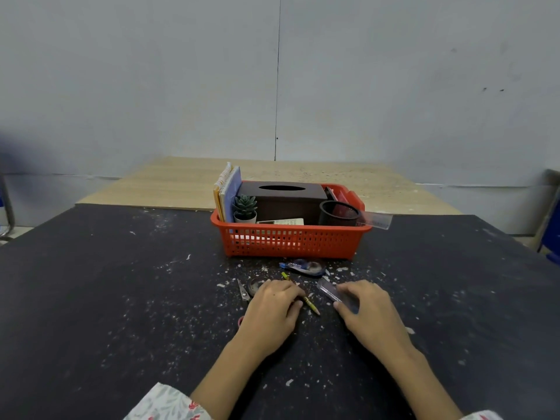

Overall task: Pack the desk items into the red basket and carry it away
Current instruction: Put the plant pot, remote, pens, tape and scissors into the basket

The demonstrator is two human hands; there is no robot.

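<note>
Setting: dark speckled table (121, 298) is seen before a pale wall, with a wooden top beyond it.
Basket: red basket (291, 239) is set at the far centre of the table, already loaded with spiral notebooks (228, 192), a brown tissue box (283, 200), a small potted succulent (245, 209), a mesh pen cup (339, 213) and a clear ruler (377, 220) overhanging its right rim.
Loose items: correction tape (304, 267), pencil (312, 305), scissors (243, 292) and a tape roll (255, 286) are left near, between basket and hands.
Left hand: left hand (274, 310) is laid palm-down with fingers gently curled over the pencil's middle; whether it is actually gripped cannot be told.
Right hand: right hand (363, 304) is curled on a small clear ruler (333, 294), pinched at its near end.
Handling: small ruler is judged light, stiff, slick and flat-lying, so an edge pinch suits. Loaded basket is judged moderately heavy with flexing plastic; both short-end rims are best taken.
</note>
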